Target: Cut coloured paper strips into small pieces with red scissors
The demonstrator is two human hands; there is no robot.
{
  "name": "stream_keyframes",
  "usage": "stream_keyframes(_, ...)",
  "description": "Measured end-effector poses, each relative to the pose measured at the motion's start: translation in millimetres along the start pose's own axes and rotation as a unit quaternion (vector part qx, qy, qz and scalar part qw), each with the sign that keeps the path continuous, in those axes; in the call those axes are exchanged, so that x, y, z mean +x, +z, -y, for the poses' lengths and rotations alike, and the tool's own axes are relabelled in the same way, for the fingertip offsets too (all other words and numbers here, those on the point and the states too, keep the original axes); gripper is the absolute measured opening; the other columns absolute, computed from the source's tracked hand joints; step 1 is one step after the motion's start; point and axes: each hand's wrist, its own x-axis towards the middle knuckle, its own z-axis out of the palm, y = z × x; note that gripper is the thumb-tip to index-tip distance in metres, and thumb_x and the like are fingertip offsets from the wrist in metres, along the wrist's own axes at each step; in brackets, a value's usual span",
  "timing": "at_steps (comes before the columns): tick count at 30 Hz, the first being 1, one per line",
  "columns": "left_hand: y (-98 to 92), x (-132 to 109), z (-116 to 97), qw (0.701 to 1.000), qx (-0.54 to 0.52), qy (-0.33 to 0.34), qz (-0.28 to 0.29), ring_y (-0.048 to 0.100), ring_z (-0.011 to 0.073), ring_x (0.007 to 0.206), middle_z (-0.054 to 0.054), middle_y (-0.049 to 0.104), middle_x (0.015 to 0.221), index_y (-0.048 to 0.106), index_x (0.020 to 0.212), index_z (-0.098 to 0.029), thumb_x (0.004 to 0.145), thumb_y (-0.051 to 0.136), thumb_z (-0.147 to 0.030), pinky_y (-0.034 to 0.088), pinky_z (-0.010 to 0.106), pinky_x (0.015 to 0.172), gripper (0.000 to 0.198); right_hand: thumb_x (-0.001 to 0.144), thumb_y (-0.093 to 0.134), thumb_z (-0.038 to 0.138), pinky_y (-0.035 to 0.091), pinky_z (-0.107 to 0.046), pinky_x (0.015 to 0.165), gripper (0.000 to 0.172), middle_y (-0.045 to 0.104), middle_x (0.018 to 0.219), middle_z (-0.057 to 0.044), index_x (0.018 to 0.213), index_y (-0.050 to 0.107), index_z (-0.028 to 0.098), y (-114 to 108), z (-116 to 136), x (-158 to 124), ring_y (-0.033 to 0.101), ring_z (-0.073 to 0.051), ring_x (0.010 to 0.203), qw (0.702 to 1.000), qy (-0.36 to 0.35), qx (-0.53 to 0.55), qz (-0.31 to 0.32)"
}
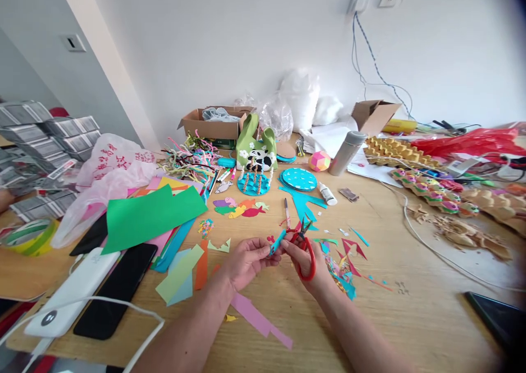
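My left hand (250, 262) is closed on a small blue paper piece (278, 242), pinching its lower left end near the middle of the table. Red-handled scissors (309, 263) are in my right hand (302, 258), their dark blades pointing up and away, slightly parted. The fingertips of my right hand also touch the blue piece. A tiny red shape shows by my left fingertips. Beyond the hands lie several coloured paper fish (239, 207) and a pen (287, 213). Paper scraps (343, 269) are heaped right of my right hand.
Green paper (152, 214), a power bank (74, 291) and a black phone (117, 291) lie left. Behind stand a panda bag (257, 148) and a grey bottle (347, 154). A white cable (427, 245) crosses the right side, with another phone (497, 321) in the corner.
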Motion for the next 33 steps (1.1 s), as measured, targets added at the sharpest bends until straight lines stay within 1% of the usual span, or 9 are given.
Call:
stream_keyframes(3,-0.7,2,6,1.000,0.014,-0.007,0.012,0.059,0.0165,0.077,0.011,0.064,0.085,0.065,0.080,-0.010,0.066,0.073,-0.030,0.044,0.032,0.078,0.026,0.076,0.065,0.032,0.042,-0.023,0.059,0.019,0.060,0.061,0.001,0.071,0.057,0.016,-5,-4,1,0.054,-0.013,0.060,1.000,0.005,-0.010,-0.005)
stream_keyframes(8,-3.0,6,7,0.996,0.053,0.044,-0.049,0.056,0.0151,0.072,0.010,0.062,0.080,0.065,0.080,-0.010,0.077,0.058,-0.045,0.043,0.028,0.065,0.036,0.066,0.074,0.030,0.036,-0.020,0.054,0.024,0.053,0.058,0.005,0.072,0.055,0.016,-7,-4,-1,0.046,-0.009,0.055,0.996,0.017,-0.081,-0.032)
stream_keyframes(11,-5.8,6,7,0.993,0.105,0.046,-0.040,0.052,0.0100,0.064,0.003,0.059,0.071,0.063,0.075,-0.012,0.071,0.067,-0.035,0.040,0.024,0.061,0.024,0.064,0.076,0.030,0.034,-0.019,0.052,0.027,0.050,0.059,0.005,0.072,0.053,0.016,-4,-6,-3,0.042,-0.008,0.054,0.993,0.011,-0.117,-0.010)
stream_keyframes(15,-7.6,4,6,0.990,0.129,0.033,-0.038,0.051,0.0091,0.062,0.001,0.058,0.069,0.061,0.071,-0.014,0.063,0.072,-0.024,0.039,0.023,0.060,0.017,0.067,0.073,0.035,0.034,-0.020,0.052,0.028,0.049,0.060,0.004,0.072,0.053,0.016,-1,-8,-5,0.042,-0.009,0.055,0.988,0.000,-0.154,-0.011)
stream_keyframes(18,-6.5,3,4,0.990,0.118,0.050,-0.056,0.052,0.0089,0.060,0.001,0.059,0.068,0.061,0.071,-0.014,0.063,0.071,-0.023,0.038,0.023,0.059,0.016,0.073,0.067,0.040,0.037,-0.022,0.054,0.028,0.053,0.062,0.002,0.073,0.054,0.016,-1,-6,-6,0.048,-0.011,0.057,0.983,-0.019,-0.180,-0.018)
stream_keyframes(20,-6.0,3,2,0.989,0.094,0.077,-0.080,0.051,0.0081,0.057,0.000,0.059,0.065,0.060,0.070,-0.014,0.063,0.071,-0.022,0.038,0.023,0.059,0.015,0.076,0.062,0.045,0.041,-0.023,0.055,0.031,0.056,0.063,-0.001,0.073,0.054,0.015,-1,-6,-8,0.053,-0.013,0.058,0.984,-0.022,-0.179,-0.002)
stream_keyframes(22,-6.3,4,0,0.986,0.062,0.104,-0.111,0.051,0.0075,0.055,-0.001,0.059,0.063,0.059,0.069,-0.014,0.062,0.071,-0.021,0.038,0.022,0.058,0.016,0.076,0.060,0.050,0.044,-0.024,0.052,0.035,0.059,0.063,-0.002,0.071,0.054,0.015,-1,-7,-10,0.056,-0.014,0.054,0.984,-0.003,-0.174,0.026)
stream_keyframes(25,-7.3,4,-4,0.979,0.021,0.138,-0.148,0.052,0.0077,0.054,-0.001,0.059,0.062,0.059,0.068,-0.014,0.061,0.071,-0.020,0.039,0.022,0.058,0.015,0.073,0.063,0.049,0.042,-0.023,0.044,0.037,0.059,0.057,-0.002,0.065,0.052,0.015,1,-9,-14,0.056,-0.013,0.046,0.978,0.040,-0.194,0.069)
stream_keyframes(33,-4.7,2,-8,0.973,-0.014,0.164,-0.163,0.052,0.0079,0.052,-0.001,0.058,0.058,0.059,0.067,-0.013,0.061,0.070,-0.020,0.040,0.021,0.056,0.014,0.076,0.061,0.047,0.040,-0.020,0.038,0.037,0.059,0.050,-0.001,0.061,0.052,0.015,4,-18,-13,0.056,-0.012,0.040,0.961,0.093,-0.243,0.093)
